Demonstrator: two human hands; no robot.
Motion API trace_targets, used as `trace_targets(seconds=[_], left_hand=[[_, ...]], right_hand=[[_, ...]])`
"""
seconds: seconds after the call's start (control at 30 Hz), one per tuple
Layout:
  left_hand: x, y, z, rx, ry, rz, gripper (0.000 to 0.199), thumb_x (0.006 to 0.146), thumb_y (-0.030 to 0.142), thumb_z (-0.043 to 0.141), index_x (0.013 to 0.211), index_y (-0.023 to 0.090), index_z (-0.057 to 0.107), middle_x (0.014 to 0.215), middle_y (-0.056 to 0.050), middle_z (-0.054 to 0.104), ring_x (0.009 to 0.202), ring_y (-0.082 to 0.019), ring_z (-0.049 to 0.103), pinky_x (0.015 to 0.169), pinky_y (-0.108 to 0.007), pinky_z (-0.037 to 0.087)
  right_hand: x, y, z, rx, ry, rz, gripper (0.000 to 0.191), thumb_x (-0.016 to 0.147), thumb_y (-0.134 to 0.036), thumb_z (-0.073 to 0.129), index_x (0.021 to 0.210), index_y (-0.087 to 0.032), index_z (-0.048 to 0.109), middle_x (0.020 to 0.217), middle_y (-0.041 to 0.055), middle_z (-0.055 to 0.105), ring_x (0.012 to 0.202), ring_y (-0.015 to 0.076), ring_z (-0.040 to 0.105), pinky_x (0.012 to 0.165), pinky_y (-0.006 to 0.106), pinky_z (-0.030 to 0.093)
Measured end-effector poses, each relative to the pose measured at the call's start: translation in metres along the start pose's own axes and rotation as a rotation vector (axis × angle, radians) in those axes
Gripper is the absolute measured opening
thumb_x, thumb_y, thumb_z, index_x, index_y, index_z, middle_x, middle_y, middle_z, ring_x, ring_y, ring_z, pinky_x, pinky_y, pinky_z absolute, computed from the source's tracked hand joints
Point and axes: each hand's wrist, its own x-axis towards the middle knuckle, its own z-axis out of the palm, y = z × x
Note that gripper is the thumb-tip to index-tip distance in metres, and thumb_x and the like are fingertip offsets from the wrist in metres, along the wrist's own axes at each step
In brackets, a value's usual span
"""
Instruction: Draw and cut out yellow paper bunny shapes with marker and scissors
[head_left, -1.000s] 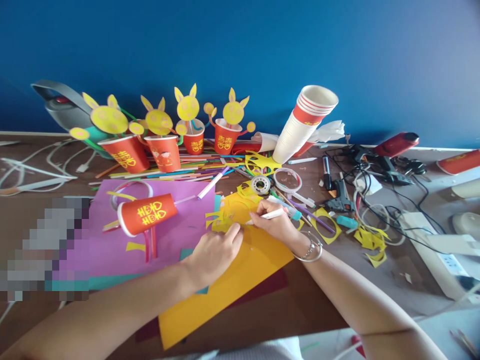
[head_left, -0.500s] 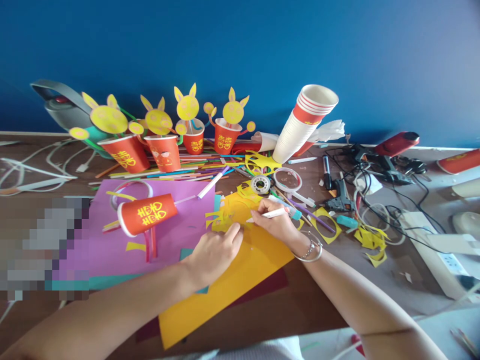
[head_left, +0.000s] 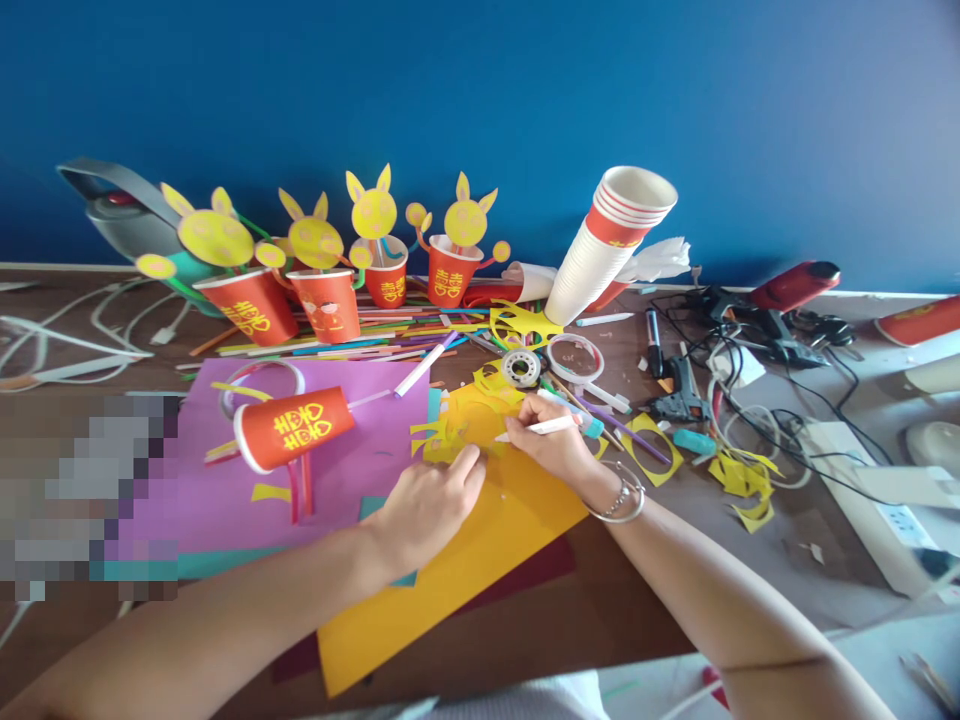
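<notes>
My right hand (head_left: 551, 440) is closed around a white marker (head_left: 551, 425), its tip pointing left, just over the yellow paper (head_left: 480, 540). My left hand (head_left: 435, 500) lies on the same sheet with its fingers curled, pressing their tips onto the paper near the marker's tip. Yellow cut scraps (head_left: 442, 435) lie just beyond the fingers; the exact piece under the left fingertips is hidden. Left of my hands, a red paper cup (head_left: 294, 430) with straws and yellow strips lies on its side on purple paper (head_left: 187, 500).
Along the blue wall stand several red cups with yellow rabbit-eared faces (head_left: 373, 215). A tall stack of paper cups (head_left: 600, 250) leans beside them. Rolls of tape (head_left: 521, 369), straws, glue guns (head_left: 679, 390), cables and a power strip (head_left: 862, 490) crowd the right side.
The marker and right hand have shifted very slightly over the yellow paper. My left hand stays in place; the view has tilted a touch.
</notes>
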Motion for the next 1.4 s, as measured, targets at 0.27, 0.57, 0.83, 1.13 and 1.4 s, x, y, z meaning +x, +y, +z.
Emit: trace_targets(seconds=[0.27, 0.57, 0.83, 1.13, 1.4], left_hand=[[-0.001, 0.0004, 0.0001, 0.021, 0.017, -0.005, 0.042, 0.077, 0.0, 0.04, 0.113, 0.014, 0.057, 0.108, -0.01, 0.058, 0.055, -0.013, 0.061, 0.044, -0.028, 0.05], [0.0, 0.0003, 0.0005, 0.035, 0.02, 0.0, 0.044, 0.075, -0.001, 0.04, 0.113, 0.014, 0.058, 0.11, -0.01, 0.059, 0.054, -0.013, 0.06, 0.043, -0.028, 0.05], [-0.0003, -0.0007, 0.0001, 0.036, 0.015, 0.001, 0.043, 0.077, 0.0, 0.039, 0.113, 0.014, 0.058, 0.11, -0.009, 0.059, 0.054, -0.013, 0.061, 0.045, -0.028, 0.051], [-0.0006, -0.0004, 0.0011, 0.032, 0.022, -0.004, 0.043, 0.076, -0.001, 0.04, 0.113, 0.015, 0.058, 0.111, -0.01, 0.059, 0.055, -0.013, 0.061, 0.045, -0.027, 0.05], [0.0003, 0.0002, -0.0003, 0.014, -0.003, -0.007, 0.043, 0.076, -0.001, 0.04, 0.113, 0.015, 0.057, 0.112, -0.01, 0.057, 0.056, -0.013, 0.061, 0.045, -0.028, 0.051]], right_hand=[[0.0003, 0.0009, 0.0001, -0.033, 0.032, -0.021, 0.026, 0.071, -0.023, 0.053, 0.054, -0.021, 0.033, 0.052, -0.0043, 0.039, 0.05, 0.0095, 0.035, 0.046, 0.023, 0.028], [0.0003, 0.0021, 0.0003, -0.051, 0.032, -0.014, 0.025, 0.068, -0.02, 0.051, 0.054, -0.021, 0.031, 0.051, -0.0054, 0.036, 0.05, 0.0089, 0.034, 0.046, 0.023, 0.026], [0.0003, 0.0051, 0.0001, -0.04, 0.027, -0.022, 0.024, 0.067, -0.017, 0.051, 0.055, -0.021, 0.031, 0.051, -0.0057, 0.035, 0.05, 0.0089, 0.032, 0.045, 0.023, 0.025], [-0.0003, -0.0001, -0.0022, -0.036, 0.016, 0.0, 0.024, 0.065, -0.017, 0.05, 0.053, -0.021, 0.029, 0.05, -0.0055, 0.035, 0.049, 0.0089, 0.032, 0.045, 0.023, 0.025], [-0.0003, -0.0027, -0.0024, -0.02, 0.013, 0.018, 0.025, 0.062, -0.018, 0.051, 0.052, -0.021, 0.029, 0.049, -0.0053, 0.035, 0.049, 0.009, 0.031, 0.044, 0.023, 0.025]])
